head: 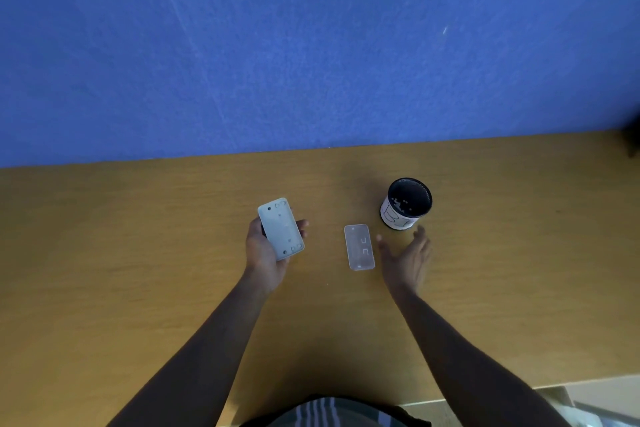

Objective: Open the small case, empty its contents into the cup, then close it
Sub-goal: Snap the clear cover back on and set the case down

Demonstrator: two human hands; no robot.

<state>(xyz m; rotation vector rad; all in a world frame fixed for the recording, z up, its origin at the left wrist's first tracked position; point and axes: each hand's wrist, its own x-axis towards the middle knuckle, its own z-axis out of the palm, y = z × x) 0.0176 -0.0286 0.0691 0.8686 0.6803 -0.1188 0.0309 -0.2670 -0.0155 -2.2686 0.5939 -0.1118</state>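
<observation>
My left hand (264, 255) holds a small pale grey rectangular case part (281, 228), its flat face turned up toward me. A second, clear rectangular piece (359, 247), which looks like the case's lid, lies flat on the wooden table (138, 253) between my hands. My right hand (408, 255) hovers just right of that piece with fingers spread, holding nothing. Behind my right hand stands a cup (406, 203) with a dark inside and white outer wall; small light bits show inside it.
A blue wall (311, 45) rises straight behind the table's far edge. The near table edge runs along the bottom right, with a pale floor or shelf (588, 402) below it. My striped clothing (332, 414) shows at the bottom centre.
</observation>
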